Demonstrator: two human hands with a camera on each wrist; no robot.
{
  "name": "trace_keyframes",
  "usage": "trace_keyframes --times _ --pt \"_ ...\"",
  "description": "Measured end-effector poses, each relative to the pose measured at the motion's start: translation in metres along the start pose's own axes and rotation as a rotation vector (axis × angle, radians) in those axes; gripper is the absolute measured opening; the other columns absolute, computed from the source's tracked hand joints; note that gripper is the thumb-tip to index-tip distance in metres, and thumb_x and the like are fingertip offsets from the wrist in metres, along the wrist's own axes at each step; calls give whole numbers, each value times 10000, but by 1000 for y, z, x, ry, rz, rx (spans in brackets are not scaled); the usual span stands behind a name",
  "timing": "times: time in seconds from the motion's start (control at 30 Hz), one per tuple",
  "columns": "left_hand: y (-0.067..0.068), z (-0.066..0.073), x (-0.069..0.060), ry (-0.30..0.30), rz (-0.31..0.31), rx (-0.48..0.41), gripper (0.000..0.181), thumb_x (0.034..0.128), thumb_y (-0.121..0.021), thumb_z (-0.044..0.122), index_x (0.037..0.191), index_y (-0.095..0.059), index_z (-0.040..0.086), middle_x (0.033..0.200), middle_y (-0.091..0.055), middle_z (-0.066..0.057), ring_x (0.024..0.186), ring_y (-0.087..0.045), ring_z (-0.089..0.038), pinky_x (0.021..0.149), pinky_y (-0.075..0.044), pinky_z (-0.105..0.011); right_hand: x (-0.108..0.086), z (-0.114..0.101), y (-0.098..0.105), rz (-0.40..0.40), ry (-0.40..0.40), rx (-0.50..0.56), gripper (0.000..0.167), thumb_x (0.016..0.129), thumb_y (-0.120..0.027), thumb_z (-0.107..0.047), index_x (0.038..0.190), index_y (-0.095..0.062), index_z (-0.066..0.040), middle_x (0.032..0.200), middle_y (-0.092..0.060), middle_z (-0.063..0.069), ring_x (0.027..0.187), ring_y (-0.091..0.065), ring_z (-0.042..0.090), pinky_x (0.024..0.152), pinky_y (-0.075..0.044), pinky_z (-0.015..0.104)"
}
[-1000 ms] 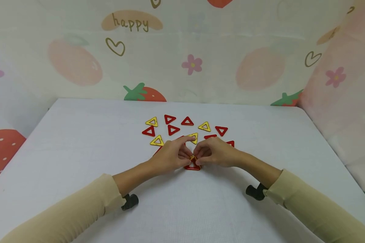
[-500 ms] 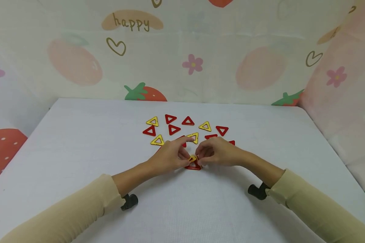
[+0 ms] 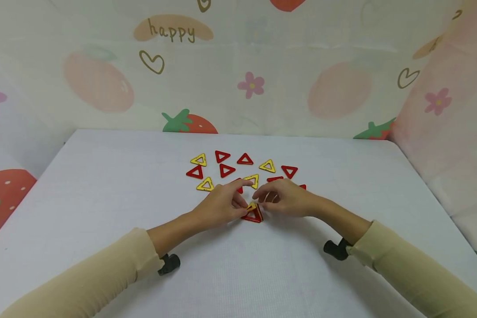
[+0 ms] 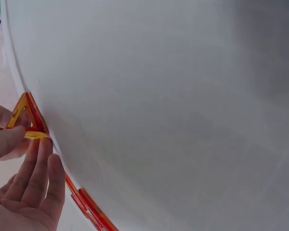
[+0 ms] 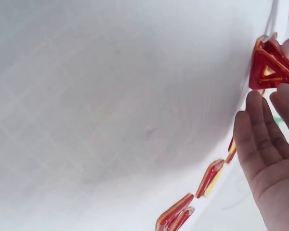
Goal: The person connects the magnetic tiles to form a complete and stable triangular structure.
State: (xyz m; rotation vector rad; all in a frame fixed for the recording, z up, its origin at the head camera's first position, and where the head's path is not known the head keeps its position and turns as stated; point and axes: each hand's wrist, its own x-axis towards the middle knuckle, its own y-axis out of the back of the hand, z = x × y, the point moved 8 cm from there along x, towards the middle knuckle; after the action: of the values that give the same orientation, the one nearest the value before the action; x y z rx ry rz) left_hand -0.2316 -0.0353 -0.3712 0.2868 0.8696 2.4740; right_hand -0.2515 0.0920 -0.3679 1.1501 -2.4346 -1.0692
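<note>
A small upright structure of red and yellow triangular magnetic tiles (image 3: 259, 214) stands on the table between the two hands. My left hand (image 3: 221, 206) pinches its yellow upper part between thumb and fingers; in the left wrist view the thumb and fingertips meet at the tiles (image 4: 37, 114). Just right of the structure is my right hand (image 3: 289, 198), its fingers loosely bent and holding nothing. From the right wrist view, its relaxed fingers (image 5: 263, 139) lie beside the red faces of the tile structure (image 5: 258, 77). The structure's far side is partly hidden.
Loose triangular tiles lie flat behind the hands, among them a red tile (image 3: 244, 159), a yellow tile (image 3: 271, 169) and another red tile (image 3: 294, 168). Some are partly covered by the hands. A patterned cloth (image 3: 286, 53) hangs behind the white table (image 3: 103, 176).
My right hand has let go of the tile structure and drawn slightly away from it. The yellow piece at the top now leans against the red tiles. My left hand has hardly moved.
</note>
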Motion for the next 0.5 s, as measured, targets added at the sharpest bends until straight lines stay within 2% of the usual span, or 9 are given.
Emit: trace_keyframes --times 0.2,0.5 --pt "-1 -1 1 11 12 38 610 876 -753 64 1429 -497 90 886 -747 3 834 -705 -98 803 -569 -266 3 -3 -3 4 76 -56 233 923 -666 -20 1152 -708 -35 1081 -708 36 937 -655 159 829 -550 279" --pt "-1 -2 2 3 23 71 593 888 -736 70 1432 -499 83 879 -744 10 836 -698 -98 844 -561 -301 5 -2 -8 -17 42 -112 264 902 -714 -52 1166 -719 -58 1065 -706 12 907 -642 124 810 -549 249"
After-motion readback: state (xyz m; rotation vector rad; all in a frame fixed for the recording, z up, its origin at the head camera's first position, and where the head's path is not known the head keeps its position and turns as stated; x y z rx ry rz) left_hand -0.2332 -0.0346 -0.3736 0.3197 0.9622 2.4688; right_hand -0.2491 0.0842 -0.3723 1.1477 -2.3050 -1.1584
